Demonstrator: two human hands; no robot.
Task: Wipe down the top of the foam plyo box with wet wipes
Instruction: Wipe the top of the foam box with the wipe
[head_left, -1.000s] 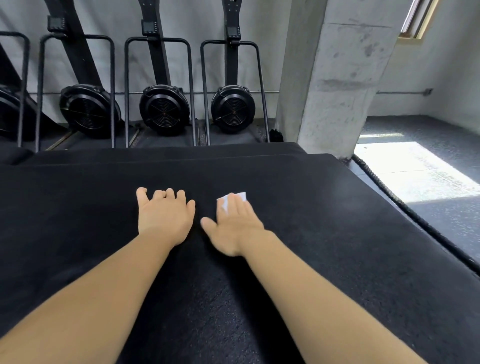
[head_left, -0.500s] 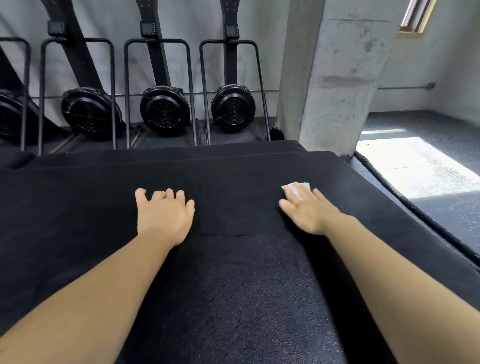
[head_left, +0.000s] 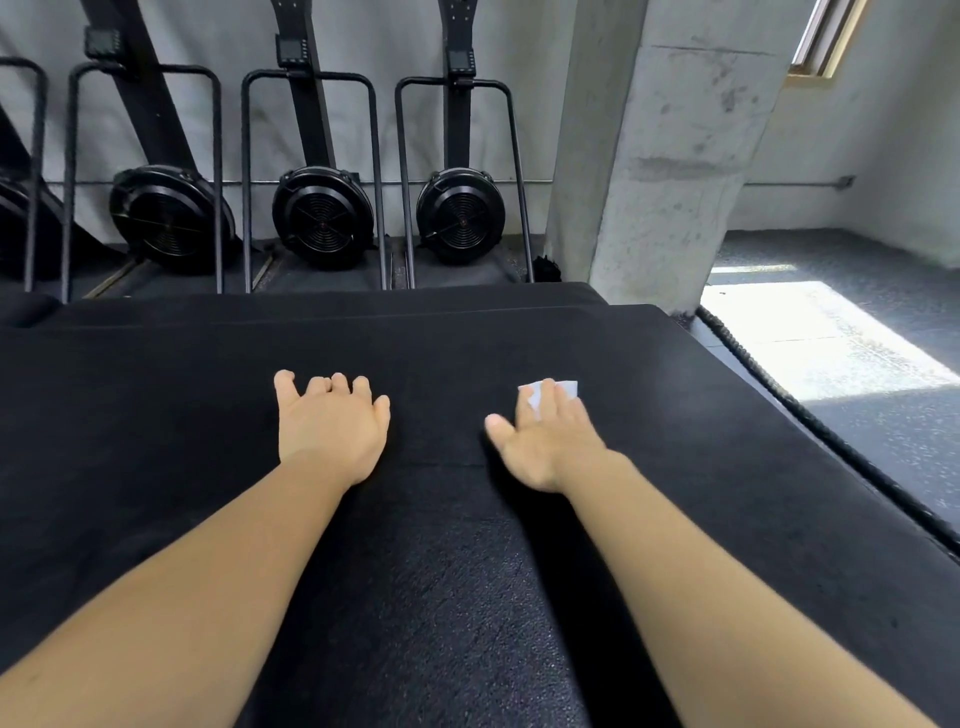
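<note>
The black foam plyo box (head_left: 156, 441) fills the lower part of the view, its textured top facing me. A small white wet wipe (head_left: 567, 387) lies on the top, right of centre. My right hand (head_left: 550, 441) presses flat on the wipe with straight fingers, so only the wipe's far edge shows. My left hand (head_left: 332, 426) rests palm down on the box left of centre, fingers slightly bent, holding nothing. Both forearms reach out over the box from the bottom edge.
Another black padded block (head_left: 322, 304) adjoins the far edge. Behind it, several upright rowing machines (head_left: 322, 218) stand against the wall. A concrete pillar (head_left: 654, 156) rises at the back right. A thick black rope (head_left: 810, 415) runs along the floor beside the box's right edge.
My right hand slid the wipe from the centre out to the right, then came back a little to the left. My left hand stayed put.
</note>
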